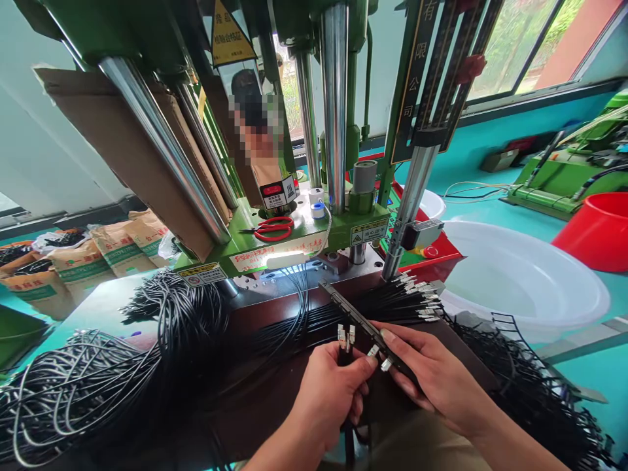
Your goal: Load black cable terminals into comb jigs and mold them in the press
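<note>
- Right hand (436,369), low in the frame and close to the lens: closed round the near end of a dark bar (350,313), thumb along the top, fingers beneath.
- Bar, position: held above the table, in front of the person. Long axis slants from the right palm up and leftward, far end pointing towards the press (294,245). Right hand is nearer, in contact; left hand sits just beside the bar's left edge.
- Bar, appearance: narrow, straight, dark, with fine notches or ridges along its length; detail too small to resolve.
- Left hand (328,383): thumb and fingers pinching several black cables (349,445), whose pale connectors (342,333) stand up past the index finger, left of the bar.
- Two further pale connectors (386,364) lie at the bar's left edge, between the left thumb tip and the right hand. Seated in it or merely against it: cannot tell.
- Beyond the bar: a sheaf of black cables (383,301) across the dark table (289,386), connector ends towards the right.
- Further out: looped cable heap (88,373) on the left; tangled black pieces (530,392) on the right; red-handled scissors (275,229) on the press; white basin (596,288) behind, at right.
</note>
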The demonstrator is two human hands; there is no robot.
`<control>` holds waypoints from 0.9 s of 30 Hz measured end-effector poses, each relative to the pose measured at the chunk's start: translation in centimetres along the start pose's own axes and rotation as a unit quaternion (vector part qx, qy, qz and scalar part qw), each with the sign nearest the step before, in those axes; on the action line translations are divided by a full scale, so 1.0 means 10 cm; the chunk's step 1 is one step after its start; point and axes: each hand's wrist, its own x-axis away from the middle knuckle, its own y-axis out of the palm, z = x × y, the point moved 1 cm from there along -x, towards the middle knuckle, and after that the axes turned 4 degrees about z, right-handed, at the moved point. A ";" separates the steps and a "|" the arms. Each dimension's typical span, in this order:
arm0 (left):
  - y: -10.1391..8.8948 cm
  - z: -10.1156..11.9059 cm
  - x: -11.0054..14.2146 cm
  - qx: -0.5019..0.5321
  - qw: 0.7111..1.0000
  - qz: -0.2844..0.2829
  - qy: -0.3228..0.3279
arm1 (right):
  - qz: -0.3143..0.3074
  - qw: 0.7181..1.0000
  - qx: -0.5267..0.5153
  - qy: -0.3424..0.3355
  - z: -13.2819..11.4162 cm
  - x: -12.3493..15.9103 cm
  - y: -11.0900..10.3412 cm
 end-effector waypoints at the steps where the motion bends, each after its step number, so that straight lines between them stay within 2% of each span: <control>1: 0.00 0.00 0.00 0.001 1.000 0.000 0.002 | -0.001 1.000 0.001 0.000 0.00 0.00 0.00; 12: 0.00 0.00 -0.01 0.005 1.000 0.000 0.007 | -0.003 1.000 0.018 -0.005 0.03 0.00 -0.01; 21: 0.00 -0.02 -0.05 0.017 1.000 0.019 0.005 | -0.005 0.996 0.067 -0.058 -0.01 0.02 0.04; 24: -0.02 -0.01 -0.04 0.032 0.999 -0.004 0.008 | -0.005 0.999 0.038 -0.022 -0.02 0.03 0.02; 27: -0.09 0.02 0.00 0.095 0.995 -0.014 0.013 | 0.018 0.999 -0.021 0.020 -0.03 0.06 -0.02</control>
